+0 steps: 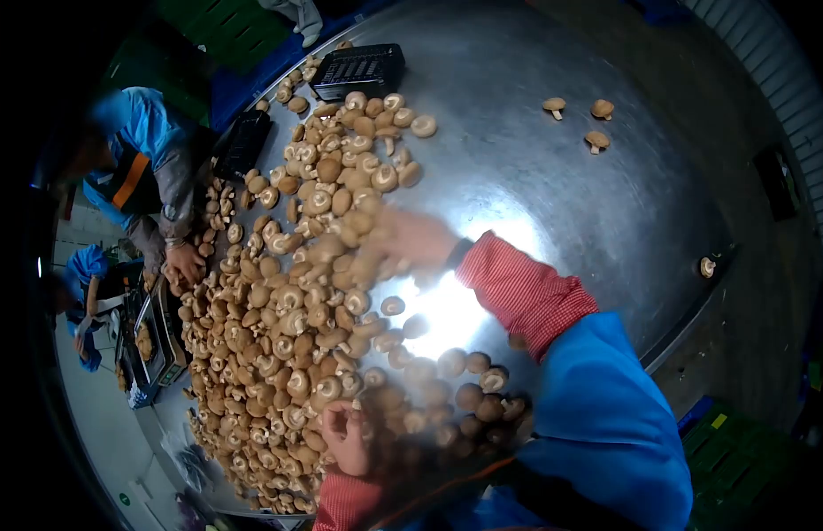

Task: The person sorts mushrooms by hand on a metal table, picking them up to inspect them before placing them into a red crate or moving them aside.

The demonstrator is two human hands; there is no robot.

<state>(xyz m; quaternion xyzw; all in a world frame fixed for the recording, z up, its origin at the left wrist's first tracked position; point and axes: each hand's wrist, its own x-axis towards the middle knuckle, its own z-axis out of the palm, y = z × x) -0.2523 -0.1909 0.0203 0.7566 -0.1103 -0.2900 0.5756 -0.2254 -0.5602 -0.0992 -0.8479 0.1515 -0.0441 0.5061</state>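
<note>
A large heap of brown-capped mushrooms (288,354) with pale stems covers the left part of the metal table. My left hand (345,434) is low at the heap's near edge, its thumb and forefinger curled into a ring. A small pale bit shows at those fingertips, and I cannot tell what they hold. My right hand (411,237), smeared by motion, reaches over the heap's right edge, with blurred mushrooms around its fingers. Loose mushrooms (469,396) lie between my arms, some of them blurred.
The shiny metal table (642,230) carries a few mushrooms (597,140) at the far right. Two black crates (358,71) (243,144) stand at the heap's far side. A co-worker's hand (185,263) touches the heap from the left. Green crates (739,451) stand at lower right.
</note>
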